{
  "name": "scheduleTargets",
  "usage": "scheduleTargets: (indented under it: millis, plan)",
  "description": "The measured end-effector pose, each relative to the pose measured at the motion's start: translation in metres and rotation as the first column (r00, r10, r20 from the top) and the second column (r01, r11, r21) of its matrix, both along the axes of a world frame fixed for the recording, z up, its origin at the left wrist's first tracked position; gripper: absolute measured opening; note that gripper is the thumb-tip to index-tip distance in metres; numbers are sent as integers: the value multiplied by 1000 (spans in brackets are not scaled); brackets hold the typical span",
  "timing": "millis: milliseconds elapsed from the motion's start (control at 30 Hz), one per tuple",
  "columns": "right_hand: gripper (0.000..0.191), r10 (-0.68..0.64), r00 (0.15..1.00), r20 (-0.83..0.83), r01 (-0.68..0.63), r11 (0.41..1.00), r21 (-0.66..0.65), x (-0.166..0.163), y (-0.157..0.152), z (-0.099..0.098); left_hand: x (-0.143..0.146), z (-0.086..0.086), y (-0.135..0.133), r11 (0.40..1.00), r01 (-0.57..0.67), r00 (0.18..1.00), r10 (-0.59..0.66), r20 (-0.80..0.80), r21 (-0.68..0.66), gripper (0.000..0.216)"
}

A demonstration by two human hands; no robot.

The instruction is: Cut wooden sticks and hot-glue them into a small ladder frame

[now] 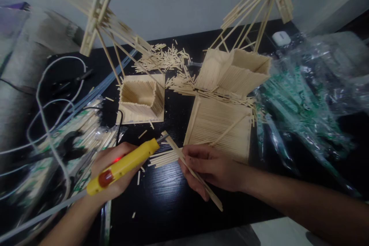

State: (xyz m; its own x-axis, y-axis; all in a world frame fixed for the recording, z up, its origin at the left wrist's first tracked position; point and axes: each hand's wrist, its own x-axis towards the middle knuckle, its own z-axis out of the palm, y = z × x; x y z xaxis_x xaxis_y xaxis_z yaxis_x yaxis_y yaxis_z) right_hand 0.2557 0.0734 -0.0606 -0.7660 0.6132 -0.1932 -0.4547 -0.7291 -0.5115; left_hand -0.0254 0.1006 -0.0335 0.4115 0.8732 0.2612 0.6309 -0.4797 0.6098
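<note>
My left hand grips a yellow glue gun whose metal tip points right and touches the upper end of a long wooden stick. My right hand is closed around that stick, holding it slanted above the black table. A few short sticks lie flat under the gun's tip. Just beyond my right hand lies a flat panel of glued sticks.
An open stick box stands behind the gun, a larger stick house at the back right. Tall stick frames rise over both. Loose cut sticks are scattered behind. Plastic stick packets fill the right; cables and packets lie left.
</note>
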Motion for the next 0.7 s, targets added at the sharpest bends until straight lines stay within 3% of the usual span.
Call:
scheduleTargets:
  millis: [100,233,400,700]
  plan:
    - [28,12,998,-57,-14,999,-38,1,1,0,2,-1,-1,999,36,999,-36,26,-6,4]
    - [25,33,978,-205,-56,993,-108,1,3,1,4,1,0,998,-56,998,56,8,18,14]
    - [23,82,938,-337,-133,983,-130,0,5,1,1,3,2,999,-4,999,6,-44,43,13]
    - [24,113,925,-363,-169,977,-127,-1,5,0,-4,-4,-3,999,-19,997,21,-75,34,10]
